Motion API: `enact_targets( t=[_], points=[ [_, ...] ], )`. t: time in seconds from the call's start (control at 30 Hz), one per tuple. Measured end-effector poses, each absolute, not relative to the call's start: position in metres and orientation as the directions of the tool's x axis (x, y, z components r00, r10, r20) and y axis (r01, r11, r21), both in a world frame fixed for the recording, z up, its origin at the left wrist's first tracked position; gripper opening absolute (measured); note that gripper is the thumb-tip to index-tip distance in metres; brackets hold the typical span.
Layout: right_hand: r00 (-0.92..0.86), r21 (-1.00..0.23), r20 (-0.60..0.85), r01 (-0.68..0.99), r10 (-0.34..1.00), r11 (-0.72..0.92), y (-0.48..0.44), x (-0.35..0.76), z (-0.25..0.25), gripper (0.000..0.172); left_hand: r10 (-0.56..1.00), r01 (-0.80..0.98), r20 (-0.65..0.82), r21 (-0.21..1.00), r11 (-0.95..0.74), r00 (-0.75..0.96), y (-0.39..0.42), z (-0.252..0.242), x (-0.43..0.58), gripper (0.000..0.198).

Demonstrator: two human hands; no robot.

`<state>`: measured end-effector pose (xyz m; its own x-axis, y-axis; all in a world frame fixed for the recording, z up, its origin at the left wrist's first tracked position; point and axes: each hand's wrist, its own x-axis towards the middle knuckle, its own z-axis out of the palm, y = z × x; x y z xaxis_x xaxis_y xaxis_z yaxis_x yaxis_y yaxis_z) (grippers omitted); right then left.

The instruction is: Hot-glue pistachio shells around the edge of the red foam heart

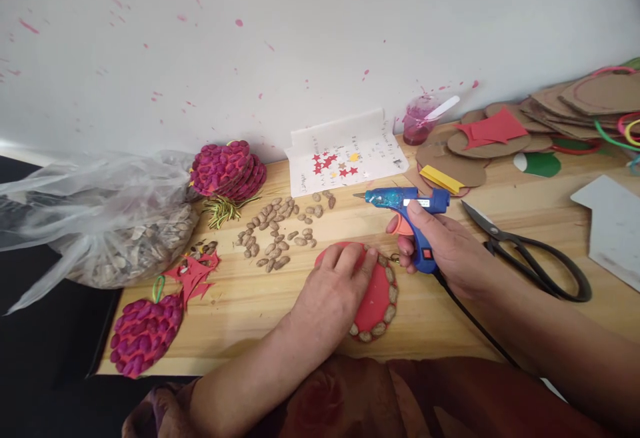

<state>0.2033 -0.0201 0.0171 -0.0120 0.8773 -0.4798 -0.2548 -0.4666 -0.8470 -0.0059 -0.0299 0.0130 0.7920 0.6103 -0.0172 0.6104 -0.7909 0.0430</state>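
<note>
My right hand (pixel 440 241) is wrapped round a blue hot glue gun (pixel 400 197), with fingers by its orange trigger. The nozzle points left, above the table and apart from the disc. My left hand (pixel 333 281) presses on a round red disc (pixel 373 298), its fingertips at the far rim beside a brown shell piece; its thumb is hidden. Brown oval shell pieces (pixel 390 311), resembling peanut shells, line the disc's right and near rim. More loose shell pieces (pixel 275 231) lie scattered on the table beyond my left hand.
A plastic bag (pixel 125 245) of shells, a purple-studded ornament (pixel 145 335), red scraps (pixel 193 278) and stacked ornaments (pixel 225 168) lie left. Behind stand a star-covered paper (pixel 345 145) and a paint cup (pixel 419 125). Black scissors (pixel 525 251) and cardboard discs (pixel 595 101) are right.
</note>
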Motion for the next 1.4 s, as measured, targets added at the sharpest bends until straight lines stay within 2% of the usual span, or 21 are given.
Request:
enact_targets(
  t=[0.27, 0.73, 1.07, 1.4],
  points=[
    [-0.001, -0.865, -0.461, -0.224, 0.887, -0.449, -0.021, 0.201, 0.021, 0.043, 0.647, 0.648, -0.047, 0.035, -0.761, 0.761, -0.029, 0.014, -0.003, 0.051],
    [-0.020, -0.858, -0.467, -0.234, 0.884, -0.458, -0.021, 0.202, 0.022, 0.043, 0.689, 0.689, 0.035, 0.007, -0.724, 0.724, -0.032, 0.014, -0.001, 0.046],
    [0.000, -0.861, -0.465, -0.235, 0.885, -0.452, -0.021, 0.200, 0.022, 0.045, 0.732, 0.700, 0.128, 0.223, -0.679, 0.669, -0.035, -0.002, -0.013, 0.049],
    [-0.001, -0.863, -0.465, -0.222, 0.885, -0.454, -0.022, 0.201, 0.022, 0.046, 0.699, 0.688, 0.080, 0.128, -0.714, 0.710, -0.035, 0.002, -0.011, 0.050]
  ],
)
